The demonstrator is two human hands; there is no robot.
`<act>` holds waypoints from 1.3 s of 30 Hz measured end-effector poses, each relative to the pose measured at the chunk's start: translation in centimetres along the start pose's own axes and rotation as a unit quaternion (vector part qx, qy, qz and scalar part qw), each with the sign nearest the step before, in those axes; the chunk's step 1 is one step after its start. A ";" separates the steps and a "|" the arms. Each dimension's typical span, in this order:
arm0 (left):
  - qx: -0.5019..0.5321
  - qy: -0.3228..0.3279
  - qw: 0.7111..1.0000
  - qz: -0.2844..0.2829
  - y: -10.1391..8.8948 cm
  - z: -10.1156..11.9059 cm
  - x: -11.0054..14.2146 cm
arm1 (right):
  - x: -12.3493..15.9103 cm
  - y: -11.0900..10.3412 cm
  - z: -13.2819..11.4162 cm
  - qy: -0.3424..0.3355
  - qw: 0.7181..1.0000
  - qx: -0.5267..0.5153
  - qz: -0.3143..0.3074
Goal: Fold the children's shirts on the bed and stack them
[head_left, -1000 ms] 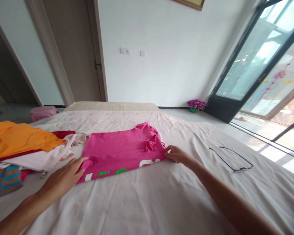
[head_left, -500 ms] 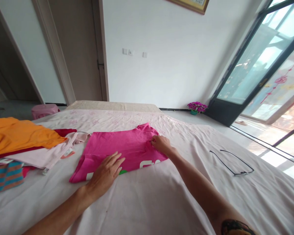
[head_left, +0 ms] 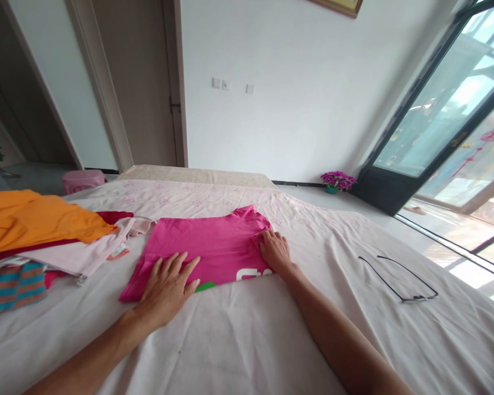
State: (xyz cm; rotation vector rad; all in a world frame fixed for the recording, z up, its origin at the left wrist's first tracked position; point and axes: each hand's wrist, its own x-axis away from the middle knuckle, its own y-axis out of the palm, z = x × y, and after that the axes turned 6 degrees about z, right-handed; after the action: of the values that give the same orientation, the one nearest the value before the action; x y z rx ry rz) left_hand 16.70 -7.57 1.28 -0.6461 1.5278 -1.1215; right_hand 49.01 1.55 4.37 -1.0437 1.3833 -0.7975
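A pink T-shirt (head_left: 209, 241), folded over lengthwise, lies on the bed sheet in front of me, with white and green print along its near edge. My left hand (head_left: 167, 285) rests flat on its near left part, fingers spread. At the shirt's right end, by the bunched neck and sleeve area, my right hand (head_left: 275, 252) presses down with its fingers laid on the cloth and slightly bent. Its fingertips are partly hidden from me.
To the left is a pile of clothes: an orange garment (head_left: 45, 219), a pale pink one (head_left: 74, 255) and a striped one (head_left: 14, 291). Black-framed glasses (head_left: 415, 296) lie at the right on the pale sheet (head_left: 239, 345). A pink stool (head_left: 82, 180) stands beyond the bed.
My right hand has gone from a pinch on the shirt to fingers laid over it. My left hand has slid slightly left. The view has shifted a little.
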 end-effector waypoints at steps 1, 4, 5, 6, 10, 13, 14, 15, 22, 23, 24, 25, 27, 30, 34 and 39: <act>-0.004 -0.008 1.000 -0.009 0.1 -0.2 0.1 | 0.1 0.0 0.1 0.004 1.000 0.007 0.001; -0.013 -0.030 0.999 -0.038 0.3 -0.7 0.1 | 0.4 -0.2 0.2 0.006 1.000 0.013 -0.001; -0.015 -0.037 0.998 -0.046 0.3 -0.8 0.0 | 0.4 -0.3 0.3 0.000 1.000 0.011 0.001; -0.016 -0.042 0.998 -0.052 0.2 -0.9 -0.1 | 0.5 -0.4 0.3 -0.010 1.000 0.009 0.006; -0.021 -0.060 0.996 -0.064 -0.1 -1.4 -0.4 | 0.6 -0.6 0.1 -0.067 0.998 -0.004 0.012; -0.035 -0.072 0.995 -0.058 0.0 -2.2 -0.6 | 0.4 -0.4 0.1 -0.076 0.997 -0.007 -0.018; -0.038 -0.078 0.995 -0.058 0.0 -2.5 -0.6 | 0.4 -0.3 0.1 -0.070 0.997 -0.006 -0.027; -0.039 -0.087 0.994 -0.060 0.1 -2.9 -0.7 | 0.3 -0.2 0.2 -0.062 0.997 -0.005 -0.034; -0.036 -0.159 0.986 -0.046 0.3 -5.4 -0.8 | 0.3 -0.2 0.6 -0.025 0.999 -0.013 -0.029; -0.048 -0.151 0.987 -0.020 0.2 -5.5 -0.8 | 0.3 -0.3 0.6 -0.015 1.000 -0.013 -0.020; -0.062 -0.137 0.989 0.012 0.0 -5.5 -0.8 | 0.4 -0.5 0.5 -0.005 1.000 -0.012 -0.006; -0.071 -0.117 0.990 0.044 -0.2 -5.4 -0.9 | 0.4 -0.6 0.4 0.002 1.000 -0.011 0.013; -0.060 -0.057 0.992 0.097 -0.5 -4.8 -1.0 | 0.5 -0.9 0.2 0.002 0.999 -0.011 0.050; 0.023 0.046 0.993 0.103 -0.6 -3.8 -1.2 | 0.7 -1.0 -0.2 -0.048 0.997 -0.037 0.043; 0.086 0.080 0.993 0.030 0.3 -2.9 -1.0 | 0.7 -0.7 -0.2 -0.088 0.995 -0.051 -0.017; 0.104 0.019 0.994 0.037 0.1 -2.5 -1.6 | 0.5 -0.4 0.0 -0.036 0.999 -0.021 -0.023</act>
State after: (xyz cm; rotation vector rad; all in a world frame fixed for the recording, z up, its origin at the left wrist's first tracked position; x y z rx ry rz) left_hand 14.76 -5.40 1.83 -0.4258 1.4313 -1.2234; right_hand 49.05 0.94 4.55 -1.1310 1.3232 -0.7602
